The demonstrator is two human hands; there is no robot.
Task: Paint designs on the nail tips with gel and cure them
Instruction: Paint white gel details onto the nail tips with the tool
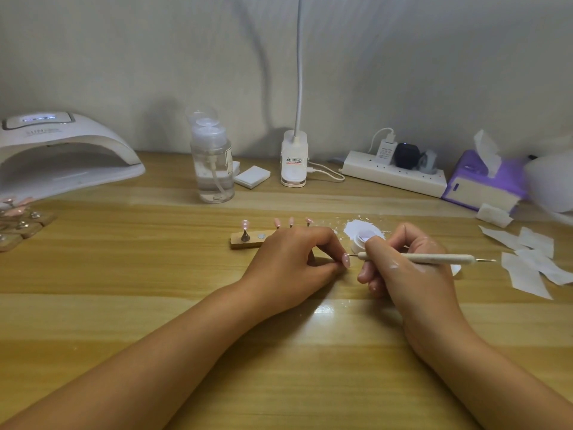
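Note:
My left hand (294, 259) pinches a pink nail tip (345, 260) on its small stand, low over the wooden table. My right hand (406, 268) grips a cream dotting pen (434, 258) held level, its fine metal point touching the nail tip. Behind my left hand a wooden holder block (248, 240) carries several more pink nail tips (245, 224). A small white gel pot (362, 240) sits on a white smear just behind my right hand. The white curing lamp (62, 156) stands at the far left, its display lit.
More nail tips on wooden holders (18, 218) lie at the left edge. A clear pump bottle (212, 159), a clip lamp base (294, 159), a power strip (393, 175) and a purple tissue pack (483, 181) line the back. Torn wipes (533, 262) lie right.

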